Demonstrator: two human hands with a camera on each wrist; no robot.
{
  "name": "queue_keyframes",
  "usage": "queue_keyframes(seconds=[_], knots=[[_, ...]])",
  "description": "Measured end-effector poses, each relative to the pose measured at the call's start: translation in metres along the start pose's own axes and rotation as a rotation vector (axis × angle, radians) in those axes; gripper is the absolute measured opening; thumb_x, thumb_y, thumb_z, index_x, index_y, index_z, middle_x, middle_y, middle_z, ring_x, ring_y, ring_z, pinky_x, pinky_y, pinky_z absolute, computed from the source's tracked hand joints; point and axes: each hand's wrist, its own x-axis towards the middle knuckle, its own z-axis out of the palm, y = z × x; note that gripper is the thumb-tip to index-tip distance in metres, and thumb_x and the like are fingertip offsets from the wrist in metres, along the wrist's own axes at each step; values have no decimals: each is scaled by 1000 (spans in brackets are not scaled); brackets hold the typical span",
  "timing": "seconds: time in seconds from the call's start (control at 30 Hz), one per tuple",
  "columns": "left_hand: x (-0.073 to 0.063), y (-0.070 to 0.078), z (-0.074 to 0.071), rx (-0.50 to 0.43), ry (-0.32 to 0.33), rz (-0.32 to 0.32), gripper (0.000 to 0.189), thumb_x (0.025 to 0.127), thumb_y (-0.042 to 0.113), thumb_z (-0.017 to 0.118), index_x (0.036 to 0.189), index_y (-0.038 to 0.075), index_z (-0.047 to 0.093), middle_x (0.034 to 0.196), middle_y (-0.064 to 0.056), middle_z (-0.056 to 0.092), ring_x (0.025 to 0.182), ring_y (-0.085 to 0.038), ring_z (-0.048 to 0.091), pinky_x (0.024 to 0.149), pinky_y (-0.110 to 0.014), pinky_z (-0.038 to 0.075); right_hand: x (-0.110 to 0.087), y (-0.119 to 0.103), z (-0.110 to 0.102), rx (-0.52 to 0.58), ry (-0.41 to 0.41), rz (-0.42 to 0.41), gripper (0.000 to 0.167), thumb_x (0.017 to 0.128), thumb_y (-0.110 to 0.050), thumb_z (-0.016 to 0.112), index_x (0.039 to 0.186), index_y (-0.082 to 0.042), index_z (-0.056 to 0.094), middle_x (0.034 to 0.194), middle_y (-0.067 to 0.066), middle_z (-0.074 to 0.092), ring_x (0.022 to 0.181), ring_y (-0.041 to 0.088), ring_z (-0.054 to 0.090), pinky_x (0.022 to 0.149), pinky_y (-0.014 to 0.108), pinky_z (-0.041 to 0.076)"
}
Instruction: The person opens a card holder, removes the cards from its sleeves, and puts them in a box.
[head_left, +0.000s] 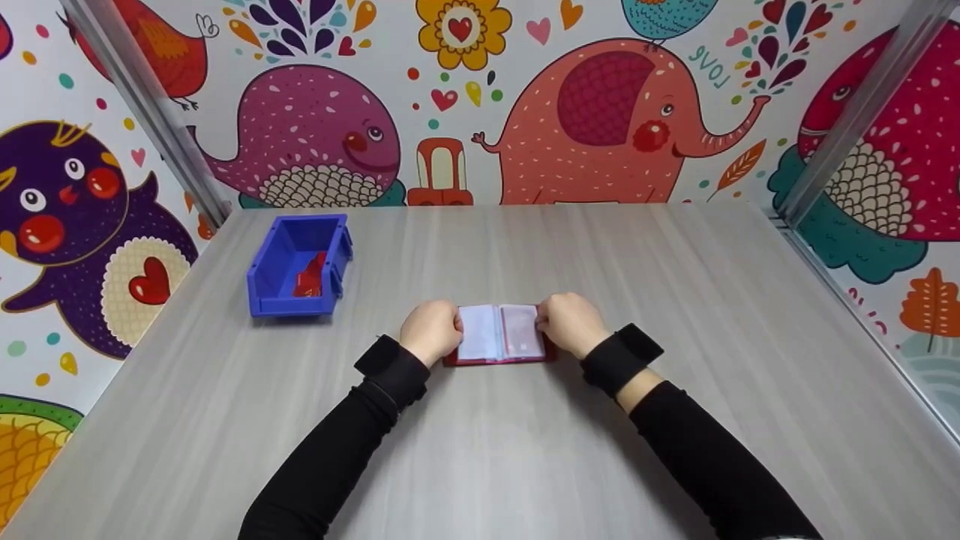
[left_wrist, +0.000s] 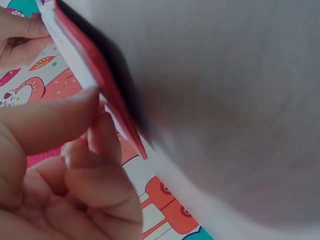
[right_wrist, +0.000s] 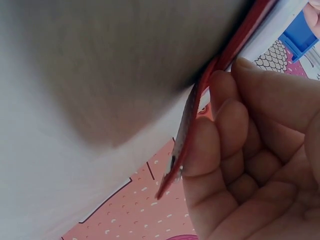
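A small red card holder [head_left: 478,334] lies spread open in front of me, its pale, clear plastic sleeves facing up. My left hand [head_left: 432,331] pinches its left edge between thumb and fingers. At the opposite edge, my right hand [head_left: 573,324] grips the cover the same way. The left wrist view shows the red cover [left_wrist: 107,75] edge-on, with the thumb on the sleeve side. From the right wrist, a red flap [right_wrist: 186,137] with a small shiny fitting runs along the fingertips. Curled fingers hide parts of both side edges.
To the left, farther back, stands a blue open bin [head_left: 289,306] with red items [head_left: 310,277] inside. The grey wood-grain table [head_left: 495,450] meets printed cartoon walls [head_left: 450,97] at the back and sides. Metal posts [head_left: 142,97] stand at its far corners.
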Motion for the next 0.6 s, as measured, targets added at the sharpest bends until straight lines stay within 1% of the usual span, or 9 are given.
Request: queue_keyframes(seconds=[0.17,0.37,0.47,0.6], knots=[[1,0,0,-7,5,-9,17,71,-2,65,61,11,61,64,0,58,64,-24,56,63,-37,47,0,0,-1,11,2,-3,11,80,0,74,71,-5,73,74,8,70,70,29,65,68,43,52],[1,2,1,23,11,-19,19,72,-1,65,59,11,59,63,0,55,62,-21,52,60,-36,46,0,2,-1,22,6,-39,11,79,1,74,71,-5,74,75,6,70,70,27,64,68,42,52],[2,3,1,32,18,-19,24,73,-1,64,56,12,53,61,0,52,60,-21,48,59,-36,45,1,3,-1,30,7,-47,10,80,1,74,72,-5,75,75,6,70,69,25,64,67,41,53],[2,3,2,26,20,-25,29,73,-2,63,54,14,46,60,-1,47,59,-21,44,56,-35,41,3,3,-1,27,35,-47,8,80,2,73,74,-3,75,76,7,71,69,25,64,67,40,53]])
